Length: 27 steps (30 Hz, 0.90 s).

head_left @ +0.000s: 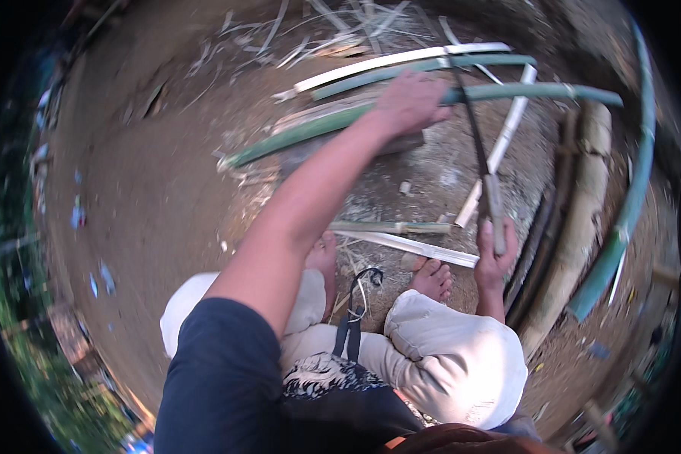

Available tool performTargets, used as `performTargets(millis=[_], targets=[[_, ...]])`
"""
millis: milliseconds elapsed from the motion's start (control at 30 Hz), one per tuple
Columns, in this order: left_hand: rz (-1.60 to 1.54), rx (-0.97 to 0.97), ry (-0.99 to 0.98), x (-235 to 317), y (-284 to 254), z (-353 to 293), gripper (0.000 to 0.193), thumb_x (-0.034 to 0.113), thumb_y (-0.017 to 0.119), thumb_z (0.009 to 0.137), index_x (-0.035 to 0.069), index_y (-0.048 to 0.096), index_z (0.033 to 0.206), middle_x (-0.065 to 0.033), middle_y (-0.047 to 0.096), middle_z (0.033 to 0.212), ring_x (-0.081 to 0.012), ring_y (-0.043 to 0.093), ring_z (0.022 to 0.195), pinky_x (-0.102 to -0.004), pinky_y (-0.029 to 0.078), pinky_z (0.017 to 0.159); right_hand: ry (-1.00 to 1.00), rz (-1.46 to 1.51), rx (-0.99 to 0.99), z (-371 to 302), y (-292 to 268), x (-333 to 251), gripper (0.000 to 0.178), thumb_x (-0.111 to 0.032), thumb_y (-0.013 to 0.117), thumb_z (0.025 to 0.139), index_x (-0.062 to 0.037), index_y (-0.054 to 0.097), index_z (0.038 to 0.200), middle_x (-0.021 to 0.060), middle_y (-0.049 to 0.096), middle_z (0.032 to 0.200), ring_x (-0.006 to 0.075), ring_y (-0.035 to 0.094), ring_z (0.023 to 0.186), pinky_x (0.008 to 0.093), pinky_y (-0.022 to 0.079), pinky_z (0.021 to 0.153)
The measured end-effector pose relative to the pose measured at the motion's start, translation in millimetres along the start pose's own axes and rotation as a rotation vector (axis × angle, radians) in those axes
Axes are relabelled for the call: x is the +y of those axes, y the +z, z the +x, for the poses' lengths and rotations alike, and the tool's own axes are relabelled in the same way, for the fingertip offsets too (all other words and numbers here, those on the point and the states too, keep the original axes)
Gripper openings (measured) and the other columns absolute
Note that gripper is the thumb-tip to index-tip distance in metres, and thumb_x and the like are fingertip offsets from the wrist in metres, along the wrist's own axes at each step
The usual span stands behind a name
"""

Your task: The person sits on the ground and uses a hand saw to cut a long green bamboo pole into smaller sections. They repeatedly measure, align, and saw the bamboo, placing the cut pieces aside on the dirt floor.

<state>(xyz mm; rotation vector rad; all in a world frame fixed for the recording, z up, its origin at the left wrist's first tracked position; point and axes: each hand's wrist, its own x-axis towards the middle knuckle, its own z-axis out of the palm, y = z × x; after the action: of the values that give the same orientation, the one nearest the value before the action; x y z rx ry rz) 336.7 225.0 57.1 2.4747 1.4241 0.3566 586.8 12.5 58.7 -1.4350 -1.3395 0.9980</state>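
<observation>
My left hand (412, 100), its arm stretched forward, is closed around a long green bamboo pole (303, 136) that lies crosswise ahead of me. The pole runs from the left, under the hand, to the far right. My right hand (496, 246) grips the pale handle of a machete (495, 206). Its dark, narrow blade points away from me and passes over the pole just right of my left hand. Whether the blade touches the pole I cannot tell. Beyond lie a green bamboo piece (401, 72) and a pale split bamboo strip (371, 61).
Thick tan bamboo (589, 181) and a long green bamboo pole (629, 204) lie on the right. A pale strip (507, 136) slants left of them. Split bamboo (420, 247) lies by my bare feet (431, 278). Thin shavings (333, 23) litter the far ground.
</observation>
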Motion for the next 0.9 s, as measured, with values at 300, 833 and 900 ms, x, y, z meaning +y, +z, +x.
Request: performTargets(millis=[300,833,900], targets=[[-0.010,-0.056,-0.023,7.0,-12.0,2.0,0.037,0.035,0.036,0.104,0.004,0.053,0.092,-0.0181,0.057,0.085,-0.0340,0.054,0.089,-0.0463,0.038,0.090,-0.081,-0.005,0.066,5.7,12.6,-17.5,0.017,-0.013,0.068,0.096,-0.0019,0.061,0.085,0.0020,0.056,0.059,0.0083,0.053,0.052,0.0287,0.041,0.050],[-0.324,-0.308,-0.233,-16.4,-9.5,14.4,0.039,0.040,0.048,0.105,0.004,0.059,0.096,-0.0095,0.066,0.084,-0.0180,0.059,0.084,-0.0331,0.044,0.081,-0.078,0.003,0.023,-8.1,-16.9,-20.2,0.019,-0.009,0.069,0.091,-0.0036,0.055,0.078,0.0042,0.050,0.056,0.0114,0.051,0.046,0.0305,0.039,0.045],[-0.461,-0.402,-0.313,-19.3,-16.4,17.1,0.038,0.040,0.049,0.106,0.005,0.061,0.098,-0.0056,0.068,0.085,-0.0142,0.059,0.085,-0.0317,0.044,0.081,-0.092,-0.009,0.016,-6.8,-17.5,-22.9,0.019,-0.009,0.069,0.091,-0.0032,0.055,0.079,0.0046,0.051,0.056,0.0117,0.052,0.046,0.0306,0.039,0.045]])
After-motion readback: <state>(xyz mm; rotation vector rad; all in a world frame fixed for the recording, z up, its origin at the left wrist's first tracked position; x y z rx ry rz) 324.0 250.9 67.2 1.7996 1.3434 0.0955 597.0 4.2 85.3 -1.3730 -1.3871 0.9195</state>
